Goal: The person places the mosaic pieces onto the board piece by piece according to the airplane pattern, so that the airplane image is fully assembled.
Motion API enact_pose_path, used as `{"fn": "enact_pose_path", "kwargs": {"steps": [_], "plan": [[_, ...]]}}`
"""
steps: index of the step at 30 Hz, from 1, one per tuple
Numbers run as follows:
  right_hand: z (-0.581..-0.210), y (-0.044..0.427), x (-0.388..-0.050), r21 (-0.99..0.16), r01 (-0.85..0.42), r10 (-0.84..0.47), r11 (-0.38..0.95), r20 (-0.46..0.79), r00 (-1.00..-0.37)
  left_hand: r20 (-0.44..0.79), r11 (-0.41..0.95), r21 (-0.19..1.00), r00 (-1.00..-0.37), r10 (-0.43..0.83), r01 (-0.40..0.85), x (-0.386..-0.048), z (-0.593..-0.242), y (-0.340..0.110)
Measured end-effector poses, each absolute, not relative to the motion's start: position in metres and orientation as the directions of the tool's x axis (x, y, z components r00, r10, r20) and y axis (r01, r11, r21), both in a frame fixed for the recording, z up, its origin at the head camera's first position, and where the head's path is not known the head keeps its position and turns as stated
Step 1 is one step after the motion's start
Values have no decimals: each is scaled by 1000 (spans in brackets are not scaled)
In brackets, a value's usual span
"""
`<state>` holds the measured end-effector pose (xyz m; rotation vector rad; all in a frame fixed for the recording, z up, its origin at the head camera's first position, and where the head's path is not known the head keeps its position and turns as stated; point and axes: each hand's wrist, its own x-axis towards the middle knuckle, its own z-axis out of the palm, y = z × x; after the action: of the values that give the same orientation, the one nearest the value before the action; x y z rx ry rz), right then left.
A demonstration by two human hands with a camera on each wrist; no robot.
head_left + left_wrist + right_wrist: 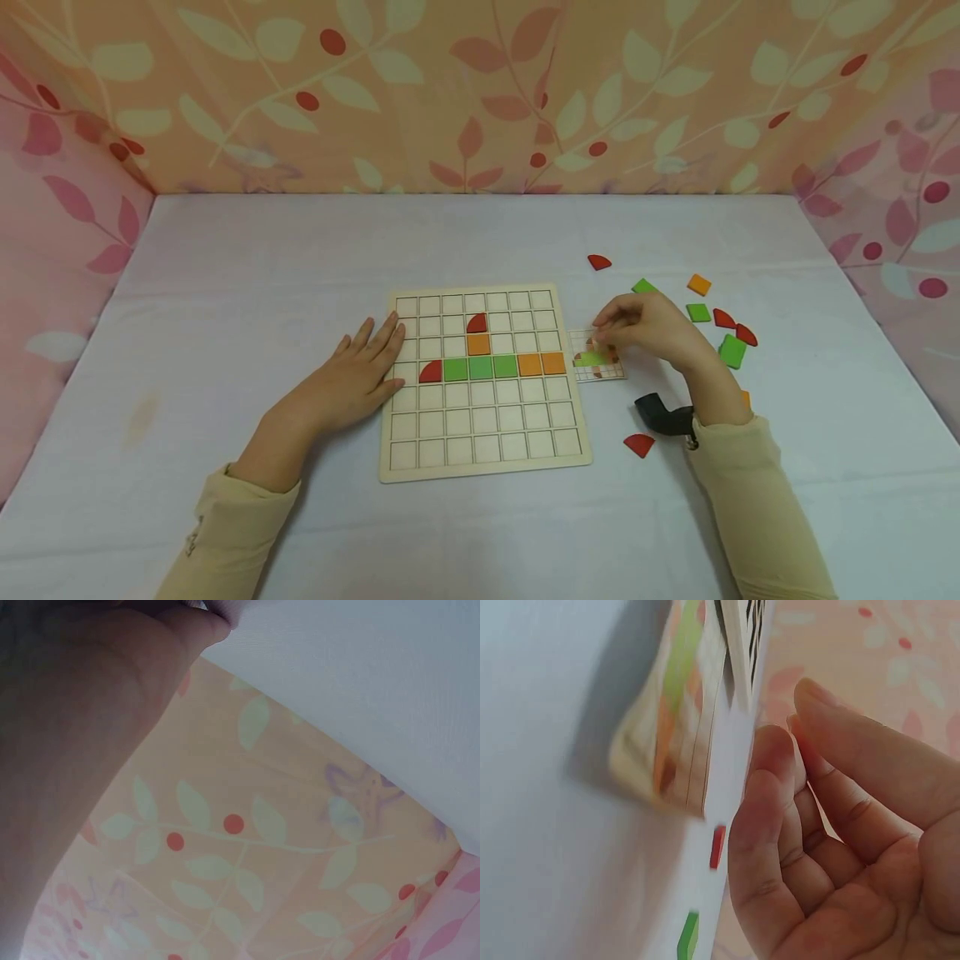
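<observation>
A pale wooden grid board (427, 433) lies mid-table. Set in it are red quarter-circle tiles (477, 323), orange square tiles (529, 364) and several green square tiles (455, 369), mostly along one row. My left hand (352, 371) rests on the board's left edge, fingers spread and straight; the left wrist view shows only part of it. Against the board's right side lies a small printed pattern card (592, 372). Over the card hovers my right hand (648, 329). Its fingers are loosely bent, with nothing visible between thumb and fingertips (769, 746).
Loose tiles are scattered right of the board: a red one (598, 262) at the back, an orange one (699, 285), green ones (732, 352) and a red one (639, 445) in front. A black curved object (660, 415) sits beside my right wrist. Patterned cloth (420, 100) stands behind.
</observation>
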<state>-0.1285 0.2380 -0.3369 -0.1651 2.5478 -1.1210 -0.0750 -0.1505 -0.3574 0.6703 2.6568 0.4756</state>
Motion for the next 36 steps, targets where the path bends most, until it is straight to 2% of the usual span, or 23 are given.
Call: {"fn": "enact_pose_path", "kwargs": {"steps": [11,22,31,36], "plan": [[-330,268,-124,-721,63,-209,690,-282,-936,-263,832,399,-821,506,385,-74,-359,-151],[-331,287,-87,-715,50,-309,698,-363,-879,-266,835,388,-820,506,389,-77,-361,-151],[-340,280,-57,-745,-74,-508,663,-375,-775,-264,834,400,-824,502,380,-75,-357,-150],[-344,270,-45,-719,-186,-557,670,-320,-767,-263,830,405,-820,508,385,-75,-357,-151]]}}
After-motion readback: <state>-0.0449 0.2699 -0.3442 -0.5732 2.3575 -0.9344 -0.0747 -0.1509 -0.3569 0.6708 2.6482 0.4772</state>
